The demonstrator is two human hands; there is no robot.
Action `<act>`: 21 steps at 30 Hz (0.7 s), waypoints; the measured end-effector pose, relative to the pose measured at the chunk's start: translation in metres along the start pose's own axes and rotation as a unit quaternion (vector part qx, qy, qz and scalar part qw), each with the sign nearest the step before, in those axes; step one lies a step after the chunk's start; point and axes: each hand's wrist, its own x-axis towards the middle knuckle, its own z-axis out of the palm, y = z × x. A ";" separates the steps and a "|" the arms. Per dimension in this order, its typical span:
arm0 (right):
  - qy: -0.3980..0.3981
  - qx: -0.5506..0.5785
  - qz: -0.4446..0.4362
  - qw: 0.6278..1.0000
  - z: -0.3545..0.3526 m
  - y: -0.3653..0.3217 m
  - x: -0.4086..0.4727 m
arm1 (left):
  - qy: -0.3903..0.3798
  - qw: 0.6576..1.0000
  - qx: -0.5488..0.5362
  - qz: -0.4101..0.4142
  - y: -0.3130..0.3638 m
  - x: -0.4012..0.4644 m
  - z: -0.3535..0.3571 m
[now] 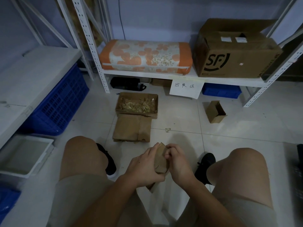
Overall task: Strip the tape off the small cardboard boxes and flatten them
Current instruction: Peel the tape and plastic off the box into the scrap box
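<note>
Two bare knees in beige shorts (78, 185) are framing the bottom of the view, and between them both hands are working on a small cardboard box (161, 158) held above the tiled floor (229, 136). The left hand (144, 167) is wrapping its fingers round the box's left side, gripping it. The right hand (177, 163) is curling against the box's right edge, its fingertips pinching at the cardboard near the top; whether tape is between them cannot be told. The box is looking partly collapsed, and a flap is poking up at its top.

Black shoes (107, 159) are resting on the floor just beyond the knees. At 12 o'clock from the hands a stack of flattened cardboard (132, 130) is lying on the floor, and touching its far edge an open carton (136, 104) is sitting filled with crumpled brownish tape scraps. At 1 o'clock, well apart, another small box (215, 112) is lying tipped with its open end up. Beyond, a white shelf (164, 76) is carrying an orange flowered cushion (146, 57) and a large printed carton (236, 53), and a handwritten paper sign (186, 89) is hanging from its edge. At 10 o'clock a blue crate (62, 102) is sitting under another shelf.
</note>
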 end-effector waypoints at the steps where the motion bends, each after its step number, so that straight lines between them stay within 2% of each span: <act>1: -0.007 0.039 0.011 0.999 -0.004 -0.007 -0.001 | -0.002 1.000 0.000 0.005 0.000 -0.002 -0.002; 4: 0.035 0.016 0.024 0.999 -0.010 -0.016 -0.001 | 0.003 1.000 0.003 0.017 -0.003 -0.006 -0.004; 6: 0.039 -0.056 -0.042 0.997 -0.017 -0.013 -0.004 | 0.011 1.000 0.000 0.016 -0.007 -0.006 -0.006; 8: 0.016 -0.052 -0.085 0.995 -0.018 -0.006 -0.004 | 0.018 1.000 -0.007 0.005 -0.009 -0.006 -0.008; 9: -0.022 0.003 -0.070 0.997 -0.020 -0.007 -0.007 | 0.021 1.000 -0.006 0.005 -0.009 -0.005 -0.008; 12: -0.077 0.004 -0.068 0.995 -0.014 -0.001 -0.013 | 0.029 1.000 0.003 0.006 -0.006 -0.004 -0.007; 15: -0.037 0.028 -0.029 0.999 -0.008 -0.001 -0.013 | 0.026 0.999 0.023 0.016 -0.002 -0.003 -0.004; 19: -0.019 0.009 -0.028 0.999 -0.009 -0.003 -0.010 | 0.020 0.999 0.020 0.026 0.002 -0.002 0.001; 21: -0.009 0.044 0.017 0.999 -0.012 -0.006 -0.009 | 0.017 0.999 0.014 0.034 0.003 -0.002 0.003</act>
